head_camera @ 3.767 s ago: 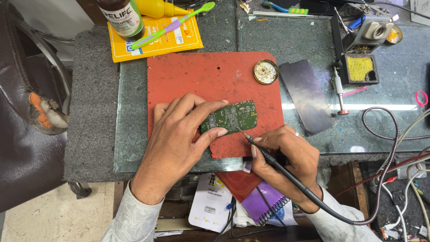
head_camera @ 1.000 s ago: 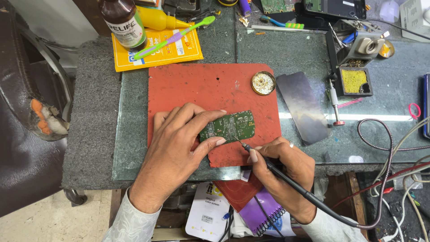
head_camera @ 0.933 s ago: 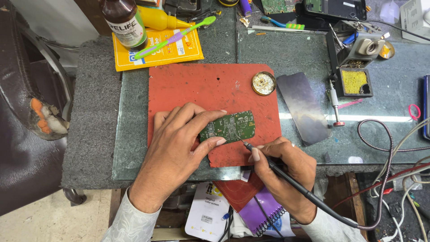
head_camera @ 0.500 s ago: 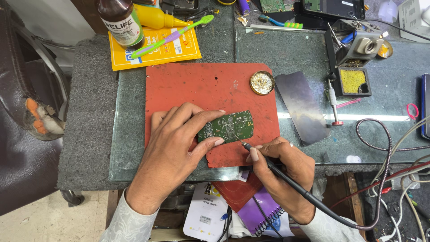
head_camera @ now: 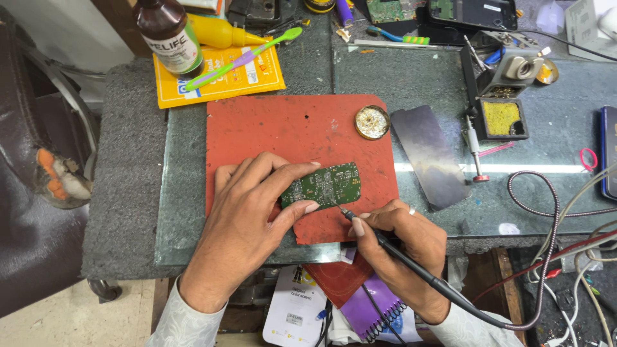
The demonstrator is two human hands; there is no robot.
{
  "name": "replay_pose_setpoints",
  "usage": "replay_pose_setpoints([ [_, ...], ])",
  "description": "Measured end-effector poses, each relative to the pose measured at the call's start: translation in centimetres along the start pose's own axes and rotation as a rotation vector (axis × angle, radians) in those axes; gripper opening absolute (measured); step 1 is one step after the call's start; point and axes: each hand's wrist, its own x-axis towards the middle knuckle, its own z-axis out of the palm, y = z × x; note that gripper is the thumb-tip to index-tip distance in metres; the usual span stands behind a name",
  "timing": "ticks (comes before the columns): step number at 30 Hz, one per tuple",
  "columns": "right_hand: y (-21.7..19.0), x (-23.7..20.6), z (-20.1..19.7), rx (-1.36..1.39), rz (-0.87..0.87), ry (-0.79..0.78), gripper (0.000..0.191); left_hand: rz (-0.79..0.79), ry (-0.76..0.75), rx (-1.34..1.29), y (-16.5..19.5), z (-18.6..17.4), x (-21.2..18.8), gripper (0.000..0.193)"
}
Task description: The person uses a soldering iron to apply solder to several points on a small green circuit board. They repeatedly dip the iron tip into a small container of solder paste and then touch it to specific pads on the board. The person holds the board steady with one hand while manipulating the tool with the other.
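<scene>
A small green circuit board (head_camera: pixel 326 184) lies on a red mat (head_camera: pixel 289 132) on the glass-topped bench. My left hand (head_camera: pixel 247 218) presses flat on the mat, with fingers pinning the board's left end from above and below. My right hand (head_camera: pixel 405 247) grips a black soldering iron (head_camera: pixel 385 247) like a pen; its thin tip touches the board's lower right edge. The iron's black cable runs off to the lower right.
A round tin of solder wick or paste (head_camera: pixel 372 121) sits at the mat's top right. A dark phone screen panel (head_camera: pixel 430 157) lies beside it. A soldering stand with yellow sponge (head_camera: pixel 501 115) is right. A brown bottle (head_camera: pixel 168 35), yellow packet (head_camera: pixel 222 80) and green toothbrush (head_camera: pixel 244 59) are at back left.
My hands, the board and the iron keep their pose. Only the head camera has shifted slightly.
</scene>
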Motion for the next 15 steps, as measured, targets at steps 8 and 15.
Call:
replay_pose_setpoints([
  [8, -0.26, 0.35, -0.21, 0.018, -0.022, 0.007, 0.018, -0.004, -0.014, 0.028, 0.29, 0.04, 0.34, 0.045],
  [15, -0.12, 0.48, -0.46, 0.035, -0.022, 0.003, 0.017, -0.021, -0.024, 0.043, 0.53, 0.14, 0.72, 0.044],
])
